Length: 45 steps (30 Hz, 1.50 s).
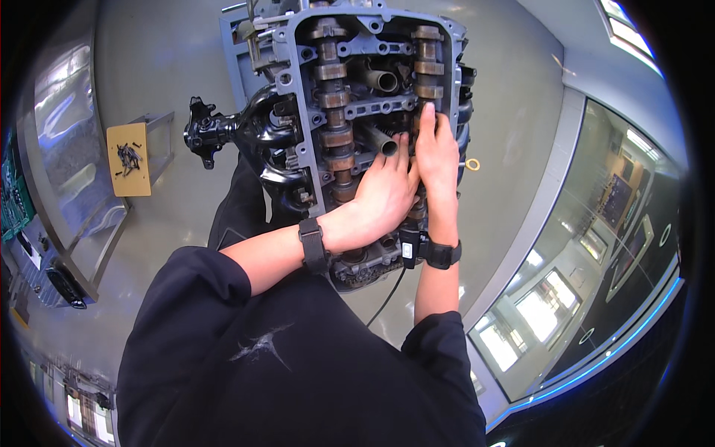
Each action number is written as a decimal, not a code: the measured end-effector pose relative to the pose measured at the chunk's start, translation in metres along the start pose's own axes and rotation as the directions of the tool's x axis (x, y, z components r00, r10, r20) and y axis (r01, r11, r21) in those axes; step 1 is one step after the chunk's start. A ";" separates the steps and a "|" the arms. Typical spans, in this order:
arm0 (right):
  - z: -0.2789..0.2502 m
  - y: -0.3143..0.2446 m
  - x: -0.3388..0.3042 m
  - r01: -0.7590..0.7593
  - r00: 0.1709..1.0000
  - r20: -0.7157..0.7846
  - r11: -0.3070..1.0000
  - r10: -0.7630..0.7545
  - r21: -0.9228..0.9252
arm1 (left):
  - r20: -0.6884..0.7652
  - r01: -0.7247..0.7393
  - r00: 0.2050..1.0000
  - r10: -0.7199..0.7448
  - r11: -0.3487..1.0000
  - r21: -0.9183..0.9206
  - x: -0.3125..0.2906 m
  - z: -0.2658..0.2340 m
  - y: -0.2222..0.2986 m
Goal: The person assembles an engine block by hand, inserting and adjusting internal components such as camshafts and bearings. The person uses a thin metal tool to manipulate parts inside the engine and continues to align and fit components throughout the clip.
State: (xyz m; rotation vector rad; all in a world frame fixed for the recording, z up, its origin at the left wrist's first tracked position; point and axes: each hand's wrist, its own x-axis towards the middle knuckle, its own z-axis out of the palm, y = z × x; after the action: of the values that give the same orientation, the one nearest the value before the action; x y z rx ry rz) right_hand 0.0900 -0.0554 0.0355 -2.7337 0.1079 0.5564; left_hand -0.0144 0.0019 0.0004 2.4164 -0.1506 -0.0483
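Observation:
A grey engine cylinder head [298, 45] stands in front of me with its cover off, showing two camshafts. The left camshaft [334, 97] lies bare along its length. My left hand [383, 197] rests over the lower middle of the head, fingers pointing up beside a metal tube [381, 143]. My right hand [437, 153] presses on the right camshaft [427, 52], fingers laid along it; what lies under either palm is hidden. Both wrists wear black bands.
A black cast manifold part [212, 130] juts out left of the engine. A small yellow-topped stand [130, 160] with several dark bolts sits on the floor at left. A metal ring [472, 163] hangs at the engine's right side. Glass partitions run along the right.

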 end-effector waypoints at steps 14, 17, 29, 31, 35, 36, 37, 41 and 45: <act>-0.003 0.001 0.000 -0.032 0.999 0.031 0.999 0.031 0.016 | 0.057 -0.108 0.991 0.117 0.984 -0.141 0.001 -0.108 0.001; 0.005 0.014 -0.006 0.158 0.987 -0.052 0.985 -0.155 0.065 | -0.170 -0.135 0.980 0.103 0.973 -0.189 0.020 -0.115 -0.028; 0.001 -0.012 -0.010 0.028 0.999 0.029 0.989 -0.024 -0.146 | -0.109 -0.261 0.963 0.247 0.957 -0.130 0.049 -0.121 -0.080; -0.002 -0.013 -0.010 0.012 0.998 0.058 0.987 -0.003 -0.160 | -0.131 -0.281 0.953 0.275 0.959 -0.034 0.058 -0.118 -0.085; -0.005 -0.013 -0.011 -0.006 0.991 0.129 0.982 0.031 -0.188 | 0.230 -0.178 0.958 0.174 0.984 -0.002 0.084 -0.113 -0.093; -0.005 -0.012 -0.009 0.005 0.990 0.142 0.985 0.020 -0.175 | 0.222 -0.118 0.967 0.126 0.992 -0.046 0.087 -0.105 -0.101; -0.003 -0.010 -0.008 0.012 0.989 0.150 0.984 0.015 -0.178 | 0.241 -0.123 0.961 0.139 0.989 -0.080 0.090 -0.106 -0.105; 0.004 0.001 -0.006 0.065 0.993 0.103 0.994 -0.056 -0.088 | 0.440 -0.058 0.895 0.071 0.997 -0.043 0.110 -0.116 -0.102; 0.006 0.005 -0.005 0.084 0.994 0.080 0.994 -0.078 -0.069 | 0.588 0.001 0.809 -0.013 1.000 0.020 0.121 -0.117 -0.099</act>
State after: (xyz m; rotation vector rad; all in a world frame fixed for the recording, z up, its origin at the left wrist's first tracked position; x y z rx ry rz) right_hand 0.0821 -0.0581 0.0309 -2.7675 -0.0431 0.6532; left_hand 0.1244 0.1378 0.0239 2.3421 -0.4253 -0.8121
